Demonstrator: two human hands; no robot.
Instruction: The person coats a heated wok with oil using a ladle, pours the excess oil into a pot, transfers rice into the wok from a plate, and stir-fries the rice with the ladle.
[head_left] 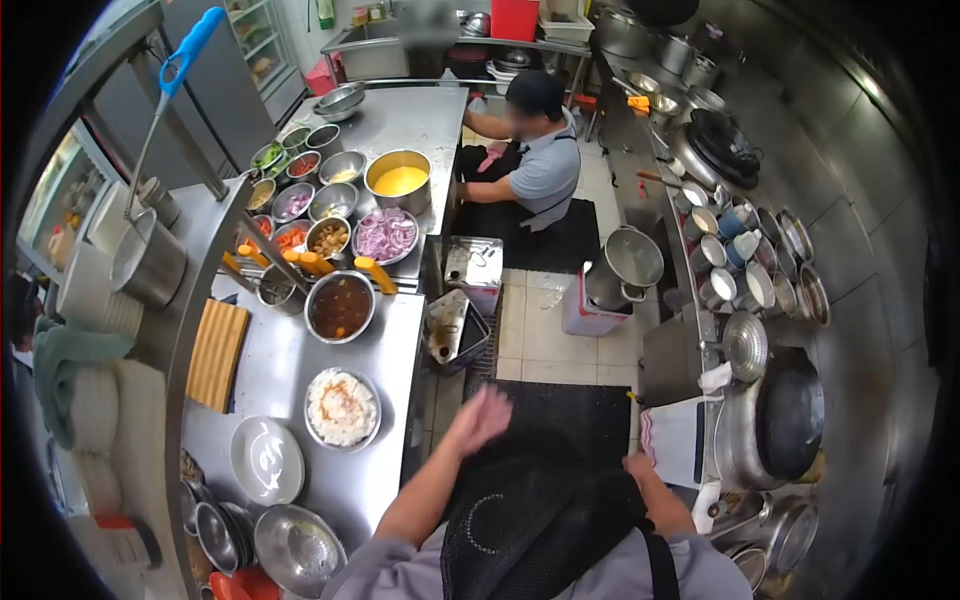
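Holds left hand (pixel 480 418) open, apparently empty, and right hand (pixel 638 464) beside the striped cloth (pixel 648 437) at right, impossible to tell if gripping. Has white food (pixel 342 406) on the steel counter (pixel 285 362) at left, heaped in its bowl (pixel 344 448) and topped already, with anything left undone unclear

The cloth (pixel 662 437) is white with seemingly reddish stripes, the mat (pixel 585 412) black, the board (pixel 217 355) striped tan.

Cream square floor tiles (pixel 515 320) (black rectangular mats (pixel 600 408) cover some) lie between a steel counter (pixel 400 340) and grey panelled wall (pixel 865 260).
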